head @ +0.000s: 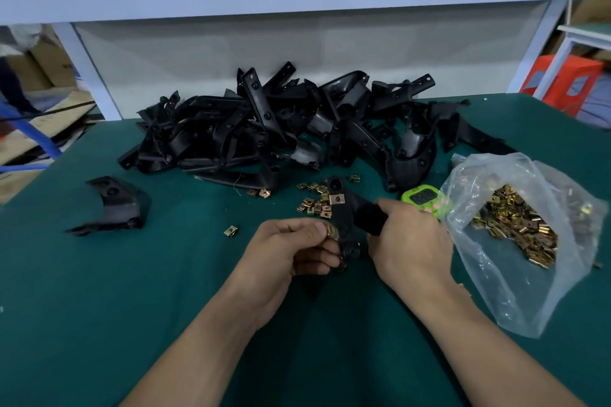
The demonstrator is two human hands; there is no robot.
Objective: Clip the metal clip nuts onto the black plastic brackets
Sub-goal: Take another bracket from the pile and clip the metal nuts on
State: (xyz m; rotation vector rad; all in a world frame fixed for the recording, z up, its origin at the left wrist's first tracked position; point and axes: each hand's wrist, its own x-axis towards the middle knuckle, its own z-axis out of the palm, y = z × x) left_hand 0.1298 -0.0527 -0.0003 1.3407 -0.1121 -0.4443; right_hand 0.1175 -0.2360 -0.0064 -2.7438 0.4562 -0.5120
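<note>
The person holds one black bracket (345, 225) just above the green counter (132, 274), right between the two hands. The right hand (410, 241) is curled round the bracket's thick side arm and holds it steady. The left hand (291, 248) pinches a small gold clip nut (328, 231) with its thumb and finger.

The long strip of the bracket points away from the person, with one end far and one end near. The pinched clip nut sits at the left edge of that strip. I cannot tell if it has slipped on yet. It looks like it has to slide sideways, from left to right, across the strip. So the left hand should do the pushing while the right hand pulls back against it.

Another clip nut, the fitted clip nut (337, 199), already sits higher up on the far part of the strip.

Some loose clip nuts (314, 203) lie on the counter just behind the bracket. Many more are in the clear bag (489, 182) beside the right hand. A big pile of brackets (264, 129) waits at the back of the counter.
</note>
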